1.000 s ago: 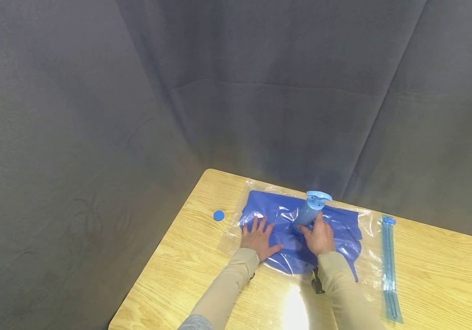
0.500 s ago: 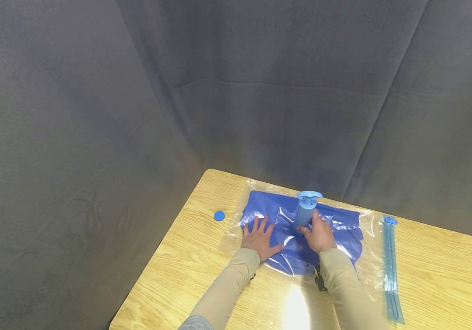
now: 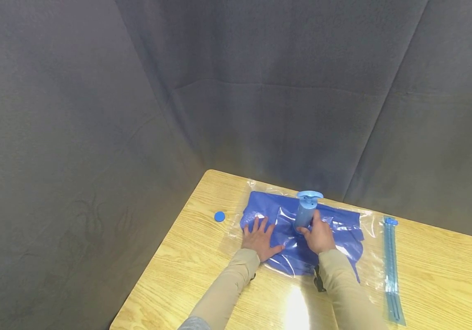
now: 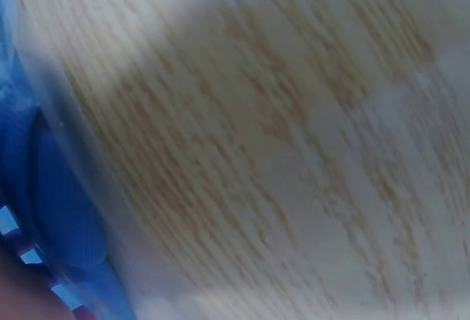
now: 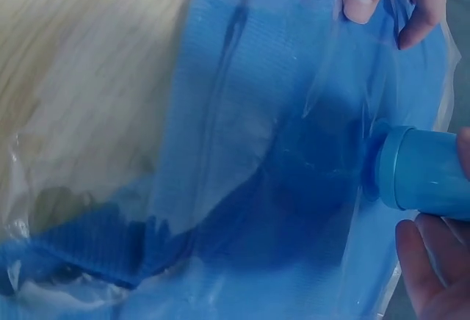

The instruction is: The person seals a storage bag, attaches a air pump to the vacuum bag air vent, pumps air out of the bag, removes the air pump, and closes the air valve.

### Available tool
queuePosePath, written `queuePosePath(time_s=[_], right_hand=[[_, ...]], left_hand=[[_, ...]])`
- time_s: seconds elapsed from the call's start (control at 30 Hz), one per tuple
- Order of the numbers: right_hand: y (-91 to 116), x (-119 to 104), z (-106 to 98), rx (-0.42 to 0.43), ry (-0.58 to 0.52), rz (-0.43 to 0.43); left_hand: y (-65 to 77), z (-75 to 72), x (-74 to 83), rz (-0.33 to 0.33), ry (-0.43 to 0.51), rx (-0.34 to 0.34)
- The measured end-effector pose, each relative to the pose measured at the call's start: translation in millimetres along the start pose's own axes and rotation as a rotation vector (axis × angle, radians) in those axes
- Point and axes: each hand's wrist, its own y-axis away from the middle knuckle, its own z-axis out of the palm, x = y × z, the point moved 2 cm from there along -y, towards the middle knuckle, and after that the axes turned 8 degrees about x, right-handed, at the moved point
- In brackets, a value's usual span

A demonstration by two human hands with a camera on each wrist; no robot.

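A person in beige sleeves point(image 3: 232, 279) works with both hands over a clear plastic bag point(image 3: 374, 250) packed with flattened deep-blue fabric point(image 3: 266, 201), laid out across a light wood-grain surface point(image 3: 182, 266). The right hand point(image 3: 320, 236) grips the lower part of a light-blue cylindrical plastic pump point(image 3: 305, 214), thumb on one side and fingers on the other. The pump stands on the bag near the middle of the fabric, leaning slightly, its flared handle point(image 3: 310, 194) at the top and its lower end against the bag (the right wrist view shows a thicker collar at that end). The left hand point(image 3: 258, 240) lies palm down on the bag to the left of the pump, fingers spread wide over the fabric and holding nothing. A small round blue plastic cap point(image 3: 219, 216) rests on the surface just beyond the bag's left edge. Along the bag's right end runs a translucent blue zip strip point(image 3: 391, 266), with a brighter blue slider point(image 3: 391, 221) near its far end. A black object point(image 3: 319, 280), partly hidden, shows beside the right cuff. Dark grey cloth point(image 3: 260, 114) hangs behind the surface and along its left side.
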Motion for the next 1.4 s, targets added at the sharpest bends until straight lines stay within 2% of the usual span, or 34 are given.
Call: queuePosePath(time_s=[0.17, 0.37, 0.7, 0.8, 0.87, 0.97, 1.03, 1.1, 1.2, 1.27, 1.4], right_hand=[[2.2, 1.0, -1.5, 0.020, -0.009, 0.045], [2.4, -0.2, -2.0, 0.042, -0.003, 0.035], [2.2, -0.6, -0.5, 0.039, 0.003, 0.048], [2.2, 0.2, 0.3, 0.040, 0.005, 0.044], [2.5, 0.1, 0.1, 0.045, 0.004, 0.041], [2.9, 0.3, -0.4, 0.059, 0.012, 0.029], [3.4, -0.4, -1.3, 0.066, 0.017, 0.019], [3.6, -0.4, -1.6, 0.072, 0.029, 0.010], [3.8, -0.4, -1.7, 0.080, 0.042, -0.001], [3.9, -0.1, -1.2, 0.084, 0.052, -0.010], [5.2, 1.4, 0.1, 0.094, 0.050, -0.036]], left_hand=[[-0.1, 1.0, -0.4, 0.005, -0.014, 0.010], [-0.1, 0.7, -1.4, 0.004, 0.004, 0.043], [-2.9, -4.5, 0.2, 0.006, 0.039, 0.060], [-7.4, -12.4, 5.7, -0.029, 0.139, 0.091], [-12.6, -21.0, 12.2, -0.069, 0.271, 0.129], [-21.5, -37.1, 24.9, -0.122, 0.516, 0.199], [-27.1, -48.1, 34.4, -0.128, 0.660, 0.228], [-31.5, -57.3, 43.5, -0.119, 0.749, 0.227], [-35.0, -68.6, 55.6, -0.102, 0.823, 0.202], [-35.8, -75.0, 62.2, -0.113, 0.853, 0.195], [-36.4, -83.9, 71.8, -0.141, 0.892, 0.227]])
